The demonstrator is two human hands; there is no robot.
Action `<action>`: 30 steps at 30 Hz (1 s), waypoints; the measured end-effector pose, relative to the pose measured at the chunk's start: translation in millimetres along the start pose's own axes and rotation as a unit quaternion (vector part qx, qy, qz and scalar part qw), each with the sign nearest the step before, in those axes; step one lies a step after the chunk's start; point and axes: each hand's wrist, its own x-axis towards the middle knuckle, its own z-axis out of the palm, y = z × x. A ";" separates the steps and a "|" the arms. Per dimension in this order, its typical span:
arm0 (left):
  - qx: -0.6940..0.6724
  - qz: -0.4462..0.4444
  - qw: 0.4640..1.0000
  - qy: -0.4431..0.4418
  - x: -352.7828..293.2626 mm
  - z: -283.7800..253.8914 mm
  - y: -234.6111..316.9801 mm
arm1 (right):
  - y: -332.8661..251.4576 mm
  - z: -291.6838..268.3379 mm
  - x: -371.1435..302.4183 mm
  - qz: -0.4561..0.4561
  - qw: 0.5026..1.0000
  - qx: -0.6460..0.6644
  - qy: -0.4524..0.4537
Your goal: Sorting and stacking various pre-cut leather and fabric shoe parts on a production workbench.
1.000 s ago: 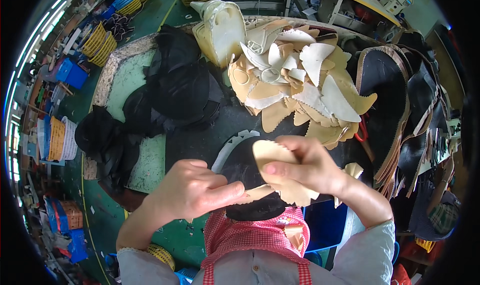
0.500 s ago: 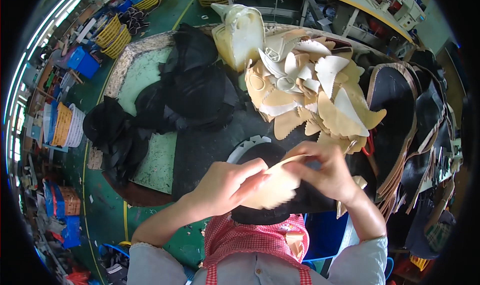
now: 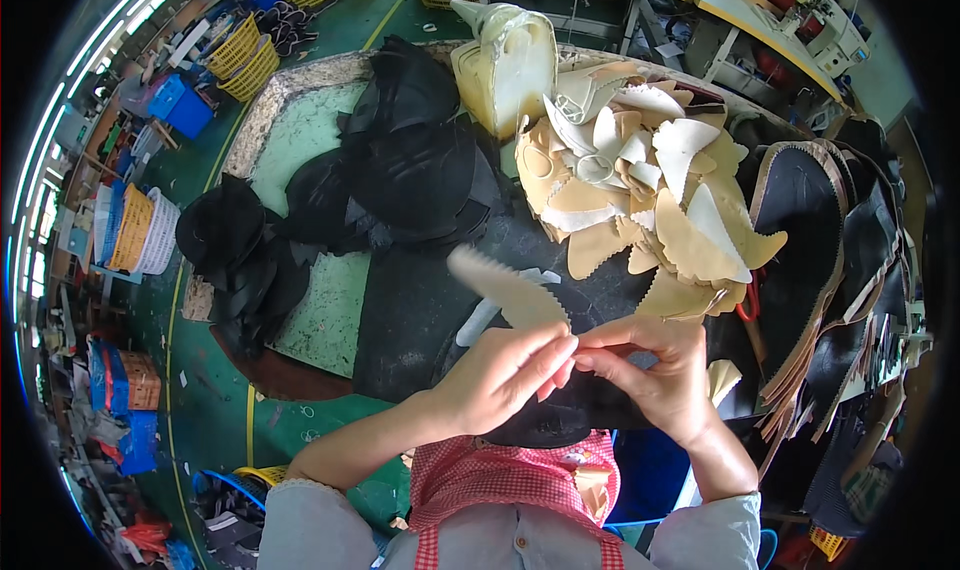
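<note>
My left hand [image 3: 510,370] is closed on a pale cream curved piece [image 3: 515,292] of leather-like sheet with a zigzag-cut edge; its blurred tip points up and left. My right hand [image 3: 648,365] is pinched, fingertips meeting those of the left; what it grips, if anything, is hidden. Beneath both hands lies a rounded black piece [image 3: 545,428], with a whitish notched-edge piece [image 3: 478,322] by its far left side. A heap of cream and white zigzag-edged pieces [image 3: 640,185] lies just beyond my hands to the right.
Black cut pieces [image 3: 410,160] are piled on the left of the worktable [image 3: 330,315]. A yellowed plastic container [image 3: 510,70] stands at the back. Large black panels with tan edges [image 3: 800,220] hang at the right, near red-handled scissors [image 3: 752,298]. Baskets [image 3: 245,60] line the floor at left.
The cream piece has swung from below my hands to above the left one, its tip now up-left. Both hands have come together. The whole view has shifted slightly.
</note>
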 end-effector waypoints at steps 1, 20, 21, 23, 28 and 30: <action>0.099 0.073 0.992 0.003 0.2 -0.4 -3.5 | 0.9 -1.9 -0.9 0.025 0.999 0.038 -0.016; -0.177 -0.025 0.977 -0.115 10.9 -4.8 -17.6 | 26.0 5.0 -21.7 0.025 0.956 0.288 -0.055; -0.165 -0.014 0.978 -0.128 11.6 -4.8 -18.9 | 28.4 3.7 -23.7 0.029 0.965 0.255 -0.061; -0.153 0.038 0.983 -0.094 12.2 2.2 -27.7 | 22.7 5.4 -24.3 0.049 0.980 0.190 -0.038; -0.115 0.071 0.989 -0.066 12.5 4.4 -36.8 | 17.0 5.6 -20.6 0.076 0.989 0.127 -0.004; -0.137 0.041 0.988 -0.060 9.5 7.8 -36.0 | 14.7 4.8 -20.2 0.068 0.994 0.089 -0.003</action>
